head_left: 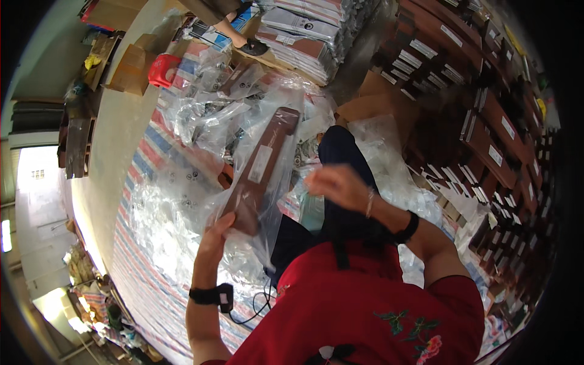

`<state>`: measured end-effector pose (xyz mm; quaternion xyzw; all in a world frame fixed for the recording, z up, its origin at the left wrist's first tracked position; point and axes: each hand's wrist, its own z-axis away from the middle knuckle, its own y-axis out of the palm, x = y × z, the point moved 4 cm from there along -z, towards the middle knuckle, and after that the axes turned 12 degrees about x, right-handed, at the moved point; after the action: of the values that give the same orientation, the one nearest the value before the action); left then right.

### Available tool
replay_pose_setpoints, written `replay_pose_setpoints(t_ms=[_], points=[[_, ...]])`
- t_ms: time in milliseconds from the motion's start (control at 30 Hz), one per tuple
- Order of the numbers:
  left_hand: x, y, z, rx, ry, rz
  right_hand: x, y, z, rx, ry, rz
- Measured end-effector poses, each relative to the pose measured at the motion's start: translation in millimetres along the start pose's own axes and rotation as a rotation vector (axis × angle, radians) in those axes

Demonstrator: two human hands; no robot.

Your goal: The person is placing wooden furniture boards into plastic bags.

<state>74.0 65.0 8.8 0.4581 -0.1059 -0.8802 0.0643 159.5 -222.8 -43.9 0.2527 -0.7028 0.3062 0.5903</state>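
Note:
My left hand (216,237) is closed on the near end of a long brown panel (248,188) with a shaped far end. A white label (261,163) is on its face. Clear plastic wrap (271,240) lies around the panel and stretches past its near end. The panel slants away from me above a heap of clear plastic bags (170,204). To the right, my right hand (344,185) is raised over my dark-trousered leg, apart from the panel. Motion smears its fingers, so their state does not show.
Stacked brown panels (420,52) with white labels fill the right side. Wrapped panels stand in a pile (304,36) ahead, beside another person's foot (252,47). A red plastic container (163,70) and a cardboard box (129,70) are far left, near a striped sheet (131,243).

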Motion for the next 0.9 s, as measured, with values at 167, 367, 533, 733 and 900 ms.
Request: replay_pose_setpoints(t_ms=[167, 367, 533, 733, 900], points=[[-13, -44, 62, 0.185, -0.045, -0.107, 16, -121, 15, -0.727, -0.061, 0.032], [3, -41, 77, 0.208, 0.011, -0.019, 53, -121, 32, -0.257, 0.073, -0.077], [51, -53, 43, 0.291, -0.119, -0.047, -37, -77, 75, 0.156, 0.401, -0.35], [91, -58, 25, 0.28, -0.155, -0.123, -42, -46, 86, 0.376, 0.724, -0.369], [99, -64, 23, 0.225, -0.248, -0.252, -59, -38, 60, 0.316, 0.547, -0.411]])
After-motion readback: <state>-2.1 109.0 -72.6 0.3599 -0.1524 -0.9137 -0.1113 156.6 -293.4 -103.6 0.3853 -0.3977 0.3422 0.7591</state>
